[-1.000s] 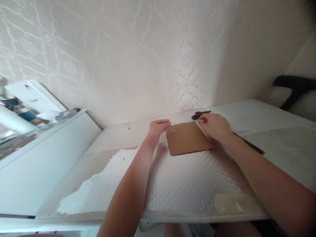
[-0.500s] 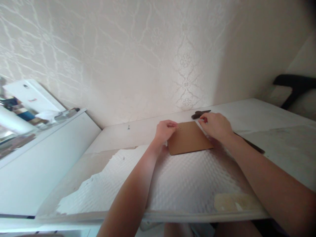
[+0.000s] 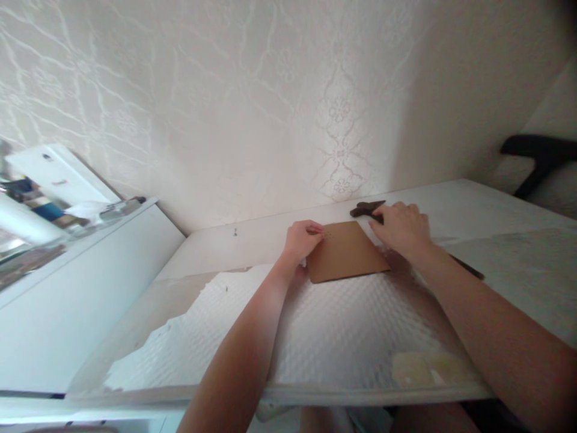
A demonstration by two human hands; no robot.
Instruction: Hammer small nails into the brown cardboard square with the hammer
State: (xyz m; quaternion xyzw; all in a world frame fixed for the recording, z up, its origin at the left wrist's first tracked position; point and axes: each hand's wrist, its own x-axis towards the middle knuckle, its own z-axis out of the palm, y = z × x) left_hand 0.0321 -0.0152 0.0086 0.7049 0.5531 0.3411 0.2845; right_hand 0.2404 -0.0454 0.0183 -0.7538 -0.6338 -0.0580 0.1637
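A brown cardboard piece (image 3: 347, 252) lies flat on the white textured sheet. My left hand (image 3: 304, 239) is closed at its upper left corner, thumb and fingers pinched together there. Beside those fingertips, several small dark specks (image 3: 329, 234) show on the cardboard; I cannot tell whether they are holes or marks. My right hand (image 3: 402, 227) is off the cardboard's right edge, thumb and forefinger closed about the near end of a dark two-armed tool (image 3: 362, 210) lying by the wall. Its exact kind is unclear, and my fingers hide part of it.
A dark narrow strip (image 3: 469, 266) lies partly under my right forearm. A small metallic bit (image 3: 235, 232) sits at the back left of the table. Left stands a white cabinet (image 3: 90, 300) with a white box (image 3: 61, 174) on top. A black chair part (image 3: 536, 150) is far right.
My right hand has shifted slightly right, away from the cardboard's corner, and its fingers now meet the dark tool. My left hand and the cardboard stay nearly in place.
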